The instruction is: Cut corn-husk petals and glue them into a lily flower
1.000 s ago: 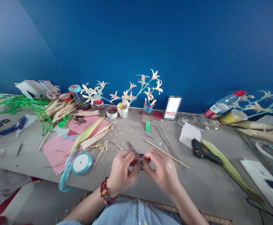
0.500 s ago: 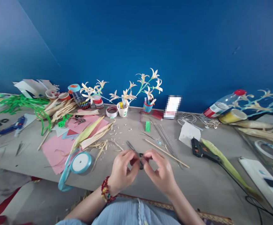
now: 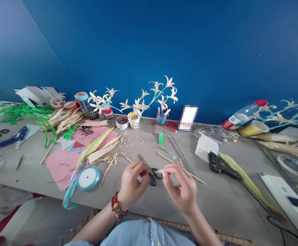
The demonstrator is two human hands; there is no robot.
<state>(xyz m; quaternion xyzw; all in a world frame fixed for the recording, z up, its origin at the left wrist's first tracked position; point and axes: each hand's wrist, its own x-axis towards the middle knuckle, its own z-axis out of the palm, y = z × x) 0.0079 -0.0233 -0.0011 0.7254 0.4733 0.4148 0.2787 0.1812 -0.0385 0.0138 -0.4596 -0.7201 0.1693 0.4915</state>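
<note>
Between the thumb and fingertips of my right hand (image 3: 181, 186) is a small pale petal-like piece of husk (image 3: 159, 171), its tip pointing left. My left hand (image 3: 135, 181) is a little apart from it, thumb and fingers pinched together; whatever is in them, if anything, is hidden. Beneath and between the hands lie scissors (image 3: 152, 180) with black handles on the table, blades pointing away. A thin wooden stick (image 3: 172, 160) rests just beyond my right hand. Shreds of dried husk (image 3: 110, 160) lie beyond my left hand.
At left are a roll of blue ribbon (image 3: 87, 178) and pink paper (image 3: 58, 167). A black glue gun (image 3: 223, 167) and white power strip (image 3: 283, 194) lie at right. Along the wall stand husk flowers (image 3: 161, 90), cups (image 3: 133, 120) and a plastic bottle (image 3: 243, 116).
My hands have moved apart, the right one shifting right with the petal-like husk piece now showing in its fingertips. The scissors' handles are more exposed between them.
</note>
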